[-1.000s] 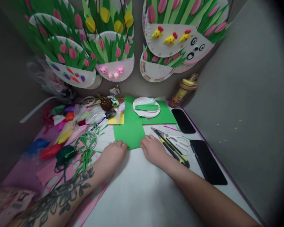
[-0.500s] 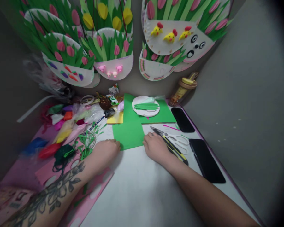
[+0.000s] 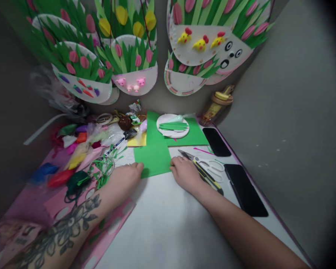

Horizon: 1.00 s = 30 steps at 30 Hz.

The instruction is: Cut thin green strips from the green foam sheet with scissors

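A small green paper sheet (image 3: pixel 153 160) lies between my two hands on the white table top (image 3: pixel 162 224). My left hand (image 3: pixel 126 177) is closed at its left edge, thumb and fingers together at the corner. At the right edge, the fingers of my right hand (image 3: pixel 184 173) are bent and closed on the paper's side. A yellow and black utility knife (image 3: pixel 210 179) and white-handled scissors (image 3: pixel 217 170) lie right beside my right hand. Green paper scraps (image 3: pixel 102 170) are heaped left of my left hand.
Behind the sheet, a white paper plate (image 3: pixel 159 130) holding green strips rests on larger green paper (image 3: pixel 197 138). Two black phones (image 3: pixel 246 190) lie along the right edge. Colourful clay bags (image 3: pixel 63 177) crowd the left. Decorated plates with paper tulips (image 3: pixel 136 80) hang on the wall.
Almost nothing differs. My left hand's fingers have shifted slightly at the paper's edge, and the whole view has moved a little.
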Each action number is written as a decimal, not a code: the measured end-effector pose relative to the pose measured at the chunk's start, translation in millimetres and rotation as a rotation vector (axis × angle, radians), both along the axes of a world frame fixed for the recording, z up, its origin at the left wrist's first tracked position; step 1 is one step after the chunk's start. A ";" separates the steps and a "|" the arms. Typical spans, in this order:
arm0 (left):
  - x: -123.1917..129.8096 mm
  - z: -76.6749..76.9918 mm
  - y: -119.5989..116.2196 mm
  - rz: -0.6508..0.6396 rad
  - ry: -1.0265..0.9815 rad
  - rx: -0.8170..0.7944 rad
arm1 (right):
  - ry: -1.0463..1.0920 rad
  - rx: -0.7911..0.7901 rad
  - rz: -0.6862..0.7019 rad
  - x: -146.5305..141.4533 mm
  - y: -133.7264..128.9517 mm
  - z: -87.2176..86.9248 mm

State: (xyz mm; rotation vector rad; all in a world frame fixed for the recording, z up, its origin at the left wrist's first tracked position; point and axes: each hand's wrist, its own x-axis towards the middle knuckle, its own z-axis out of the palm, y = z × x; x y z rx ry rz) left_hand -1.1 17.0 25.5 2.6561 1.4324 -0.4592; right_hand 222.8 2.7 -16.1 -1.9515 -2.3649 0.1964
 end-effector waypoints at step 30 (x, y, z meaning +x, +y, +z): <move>9.8 8.3 -16.6 -0.240 0.024 0.017 | 0.065 0.149 0.290 -19.6 -28.2 4.5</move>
